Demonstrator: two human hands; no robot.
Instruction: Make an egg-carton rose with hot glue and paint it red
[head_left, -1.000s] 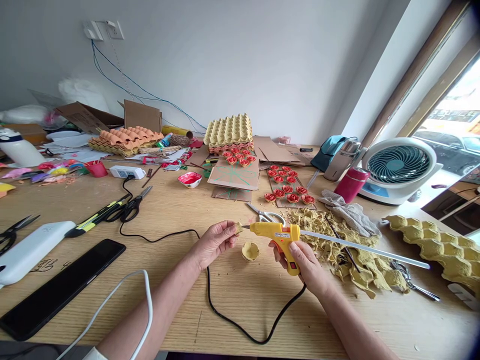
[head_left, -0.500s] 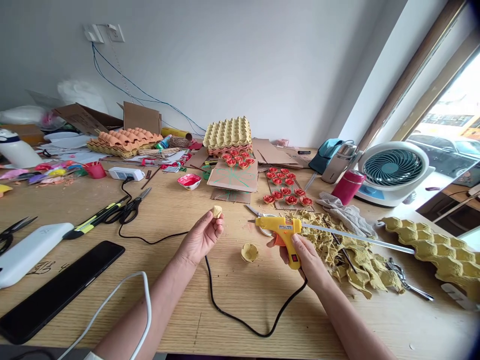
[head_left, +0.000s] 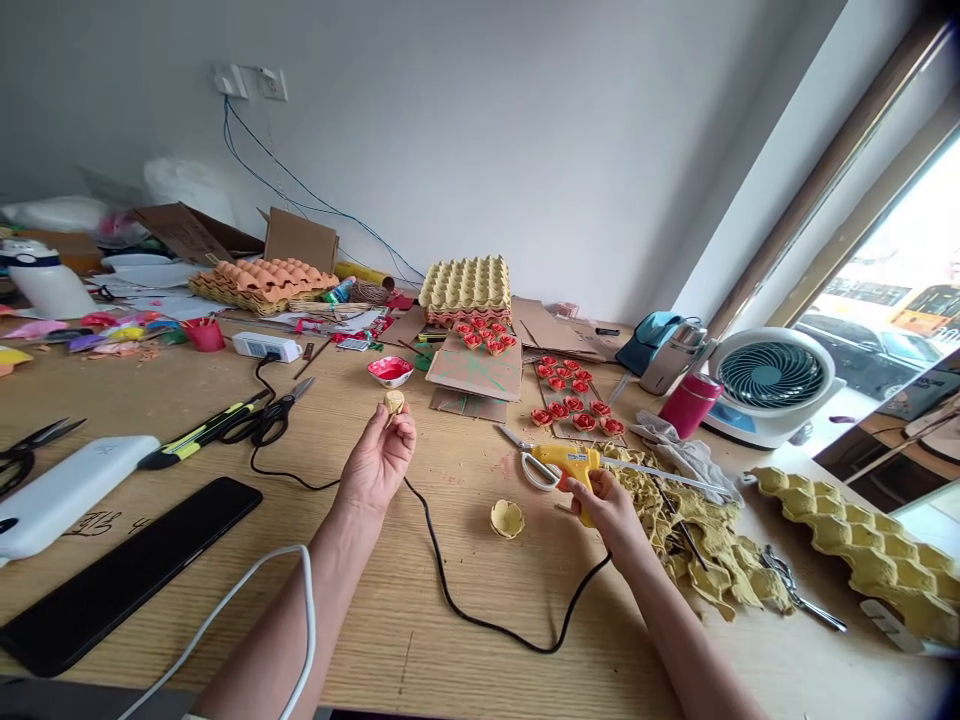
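Between the fingertips of my left hand (head_left: 381, 452) is a small rolled piece of yellow egg carton (head_left: 394, 402), held up above the table. My right hand (head_left: 606, 508) grips a yellow hot glue gun (head_left: 567, 462) by its handle, with a long clear glue stick (head_left: 667, 476) reaching out of its back. Its black cord loops across the table toward me. On the wood between my hands, apart from both, sits a petal-edged cup cut from egg carton (head_left: 507, 519). White-handled scissors (head_left: 537, 472) lie partly behind the gun's nozzle.
Torn carton scraps (head_left: 701, 545) and an egg tray (head_left: 855, 540) lie to the right. Red-painted carton roses (head_left: 574, 405) sit on cardboard farther back, beside a red paint dish (head_left: 390, 371). A black phone (head_left: 135, 570), black scissors (head_left: 270, 415) and a white cable (head_left: 309, 600) are at left.
My left hand has shifted left and slightly up with the carton piece. The glue gun has tilted and turned in my right hand, its nozzle farther from the left hand. The view has swung slightly.
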